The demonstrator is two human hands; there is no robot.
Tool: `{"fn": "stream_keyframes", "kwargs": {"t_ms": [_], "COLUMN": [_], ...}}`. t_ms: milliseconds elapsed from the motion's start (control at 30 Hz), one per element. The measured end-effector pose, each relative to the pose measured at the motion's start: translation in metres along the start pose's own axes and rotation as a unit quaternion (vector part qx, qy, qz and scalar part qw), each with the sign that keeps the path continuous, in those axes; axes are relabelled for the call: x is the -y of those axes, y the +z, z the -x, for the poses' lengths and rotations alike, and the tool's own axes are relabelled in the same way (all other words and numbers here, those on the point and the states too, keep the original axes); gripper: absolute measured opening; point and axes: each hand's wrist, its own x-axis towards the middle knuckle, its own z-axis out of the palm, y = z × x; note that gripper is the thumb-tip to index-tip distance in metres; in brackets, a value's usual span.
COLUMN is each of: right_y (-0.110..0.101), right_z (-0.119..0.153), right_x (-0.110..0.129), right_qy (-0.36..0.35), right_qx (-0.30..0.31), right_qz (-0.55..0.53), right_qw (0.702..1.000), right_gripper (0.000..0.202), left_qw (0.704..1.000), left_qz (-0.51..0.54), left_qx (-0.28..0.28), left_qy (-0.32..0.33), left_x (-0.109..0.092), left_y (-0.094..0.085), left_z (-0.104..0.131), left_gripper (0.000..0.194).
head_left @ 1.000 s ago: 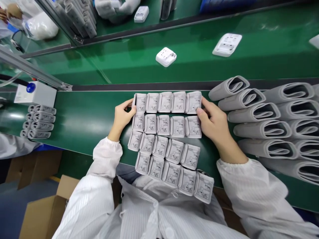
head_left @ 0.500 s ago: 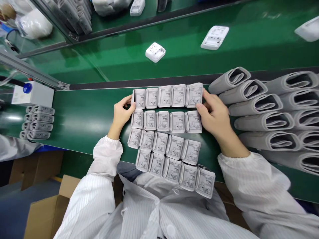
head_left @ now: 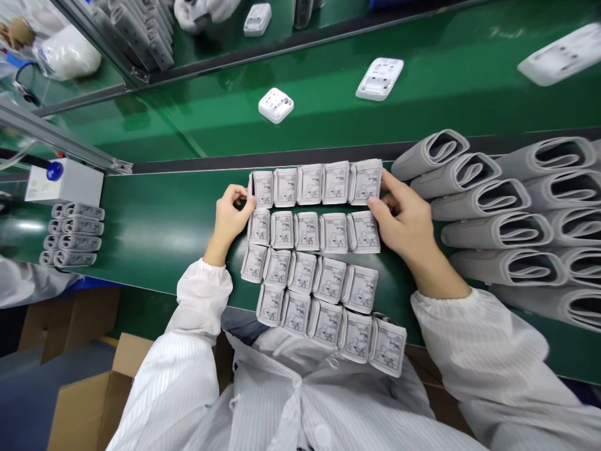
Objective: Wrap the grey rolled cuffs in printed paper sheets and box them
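Observation:
Rows of folded grey cuffs (head_left: 307, 232) with printed drawings on their faces lie side by side in front of me. My left hand (head_left: 230, 219) is closed, thumb and fingers pinching the left end of the top row of folded cuffs (head_left: 310, 185). At the other end of that row, my right hand (head_left: 407, 216) grips the last cuff, thumb on the near side and fingers behind it. The lowest row (head_left: 326, 321) slants down to the right, over the bench's near edge. Parts of the fingers of both hands are hidden behind the cuffs.
Thick grey rolled cuffs (head_left: 498, 230) are stacked at the right. Small rolled bundles (head_left: 79, 241) and a white box (head_left: 63, 181) stand left. Beyond the bench, white devices (head_left: 276, 105) lie on a green surface. An open cardboard box (head_left: 82, 407) is below left.
The white devices on the far green surface have shifted left. Both hands keep their hold at the ends of the top row, with hardly any movement.

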Motion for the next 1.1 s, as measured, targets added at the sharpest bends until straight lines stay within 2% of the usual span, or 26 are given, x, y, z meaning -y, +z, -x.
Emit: {"fn": "stream_keyframes", "kwargs": {"t_ms": [300,500,1100], "right_y": [0.003,0.002,0.006], "right_z": [0.000,0.001,0.001], "right_x": [-0.003,-0.002,-0.011], "right_qy": [0.002,0.009,-0.002], "right_qx": [-0.018,-0.007,-0.024], "right_qz": [-0.010,-0.017,-0.021], "right_qw": [1.000,1.000,0.999], "right_gripper": [0.072,0.073,0.073], "left_qw": [1.000,1.000,1.000], "left_qz": [-0.008,-0.006,-0.008], "left_qx": [0.003,-0.001,0.001], "left_qy": [-0.016,-0.024,-0.020], "left_x": [-0.002,0.000,0.000], "left_y": [0.000,0.000,-0.001], "left_z": [0.000,0.000,0.000], "left_gripper": [0.027,0.032,0.032]}}
